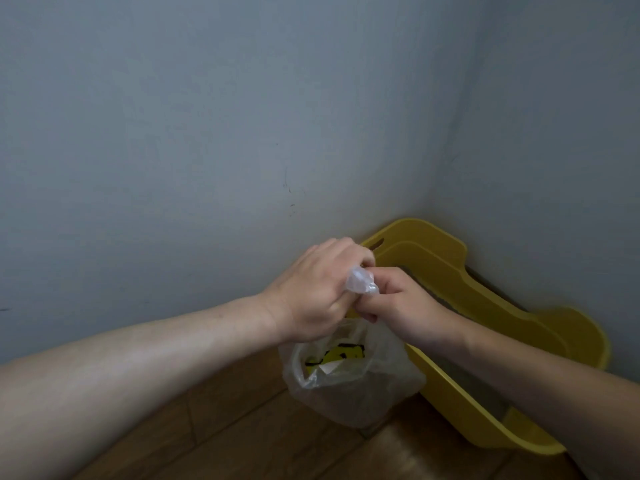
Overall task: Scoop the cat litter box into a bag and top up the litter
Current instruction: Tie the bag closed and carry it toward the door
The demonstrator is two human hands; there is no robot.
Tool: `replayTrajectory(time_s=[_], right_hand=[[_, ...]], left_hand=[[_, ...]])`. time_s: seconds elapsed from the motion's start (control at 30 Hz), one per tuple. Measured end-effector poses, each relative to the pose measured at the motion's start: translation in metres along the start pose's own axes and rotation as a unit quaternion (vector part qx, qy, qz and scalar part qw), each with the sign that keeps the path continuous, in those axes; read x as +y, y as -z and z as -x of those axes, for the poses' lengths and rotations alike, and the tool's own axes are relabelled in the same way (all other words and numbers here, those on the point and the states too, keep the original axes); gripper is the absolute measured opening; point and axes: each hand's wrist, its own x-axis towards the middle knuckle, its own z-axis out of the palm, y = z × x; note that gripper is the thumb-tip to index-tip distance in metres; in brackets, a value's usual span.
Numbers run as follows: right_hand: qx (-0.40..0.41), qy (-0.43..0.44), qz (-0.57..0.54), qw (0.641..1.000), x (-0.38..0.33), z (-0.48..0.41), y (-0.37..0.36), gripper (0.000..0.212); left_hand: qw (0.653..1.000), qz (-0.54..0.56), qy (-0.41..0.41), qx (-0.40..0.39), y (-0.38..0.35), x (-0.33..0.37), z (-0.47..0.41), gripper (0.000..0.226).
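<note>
In the corner where the two grey-blue walls (207, 133) meet, a yellow plastic litter box (457, 400) sits on the wooden floor (242, 427), pushed up against the right-hand wall, with its raised back at the far end. A strip of grey shows inside it past your right forearm.

Just left of the box's near wall is a clear plastic bag (349, 386), and you hold it up by its top with both hands. Your left hand (311, 296) is curled around the gathered neck, knuckles facing away from you. Your right hand (401, 303) meets it from the right, with fingers bent tight and pinching the same plastic. A twisted knob of bag plastic (360, 280) sticks out between the two hands, which touch each other there.

The bag's body hangs below your hands and bulges outward. A dark, grainy mass fills its bottom, and above that a yellow and black print shows through the film. I cannot tell whether the bottom rests on the floor or hangs just above it. The bag's right side is touching or nearly touching the litter box.
</note>
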Motion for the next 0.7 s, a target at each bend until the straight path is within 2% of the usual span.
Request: replayTrajectory(time_s=[0.1, 0.2, 0.23, 0.3, 0.37, 0.53, 0.7], right_hand=[[0.014, 0.006, -0.020, 1.000, -0.001, 0.003, 0.001, 0.005], [0.084, -0.005, -0.024, 0.996, 0.000, 0.004, -0.001, 0.033], [0.114, -0.004, -0.015, 0.993, 0.000, 0.005, -0.003, 0.035], [0.151, 0.009, 0.022, 0.988, -0.001, 0.006, -0.004, 0.027], [0.168, 0.015, 0.068, 0.983, 0.001, 0.005, -0.004, 0.020], [0.180, -0.014, 0.064, 0.981, 0.004, 0.000, -0.004, 0.023], [0.148, -0.056, 0.031, 0.987, 0.000, -0.004, -0.008, 0.031]], left_hand=[[0.997, -0.011, 0.070, -0.018, 0.002, -0.002, -0.001, 0.014], [0.988, 0.002, 0.128, -0.084, 0.001, -0.009, -0.001, 0.017], [0.986, 0.017, 0.137, -0.093, 0.000, -0.011, 0.000, 0.020], [0.983, 0.029, 0.132, -0.122, -0.003, -0.012, 0.000, 0.038], [0.981, 0.034, 0.103, -0.158, -0.005, -0.008, 0.000, 0.039], [0.977, 0.094, 0.162, -0.099, -0.004, -0.011, 0.000, 0.021], [0.980, 0.097, 0.163, -0.066, -0.006, -0.003, -0.001, 0.019]])
